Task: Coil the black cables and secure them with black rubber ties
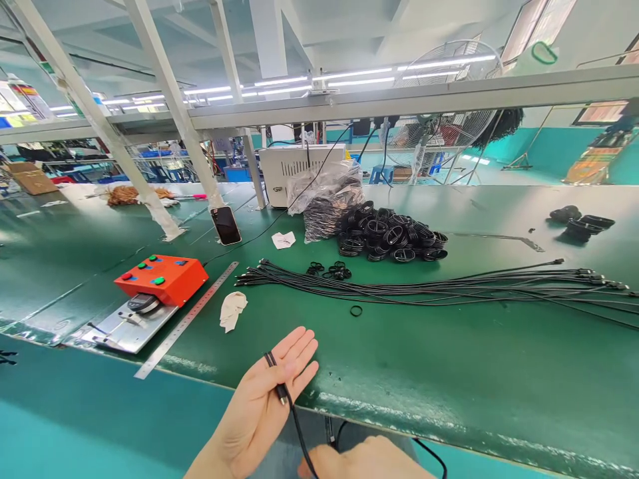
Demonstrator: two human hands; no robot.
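Cable [280,391] lengthwise along open L hand [257,409], plug toward wrist; R hand [367,460] grip unclear.

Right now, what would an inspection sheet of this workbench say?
Surface: green bench, glossy, front edge scuffed.
Job's things: black cable with plug lying across left hand.
Clutter: orange button box, steel ruler, phone, white rag, loose black ring.
Hands: left hand open, palm up; right hand at bottom edge, grip hidden.
Cables: straight bundle laid along bench; coiled pile behind.
Surroundings: metal frame, strip lights, big fan.
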